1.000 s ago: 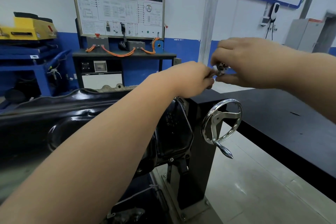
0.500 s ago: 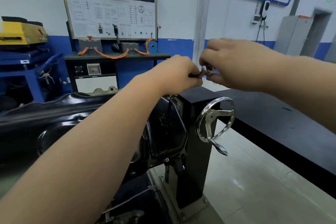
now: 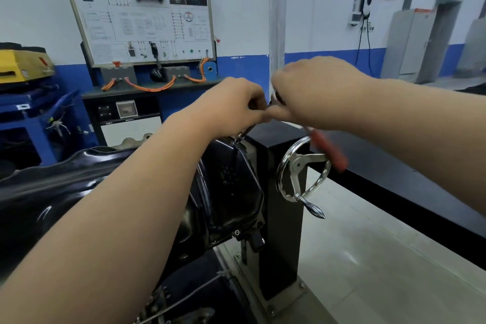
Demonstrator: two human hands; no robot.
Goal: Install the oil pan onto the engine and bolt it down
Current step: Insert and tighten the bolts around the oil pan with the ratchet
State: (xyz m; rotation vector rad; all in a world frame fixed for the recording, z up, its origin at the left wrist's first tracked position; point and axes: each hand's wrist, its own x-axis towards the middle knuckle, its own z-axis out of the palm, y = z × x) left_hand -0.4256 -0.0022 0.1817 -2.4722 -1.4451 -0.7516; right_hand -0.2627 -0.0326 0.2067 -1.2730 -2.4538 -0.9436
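Note:
The black oil pan sits on the engine, which is mounted on a black stand. My left hand is curled round a thin metal extension bar whose tip meets the pan's upper rim. My right hand grips the head of a ratchet wrench; its red handle sticks out below the wrist, blurred. The two hands touch above the pan. A bolt head shows on the pan's lower rim.
A chrome handwheel with a crank handle sits on the stand's right side. A black workbench runs along the right. Behind stand a training panel on a desk and a blue rack with a yellow unit.
Both hands have come down toward the pan's upper rim. The extension bar's tip and the red wrench handle have come into sight. The view has shifted slightly.

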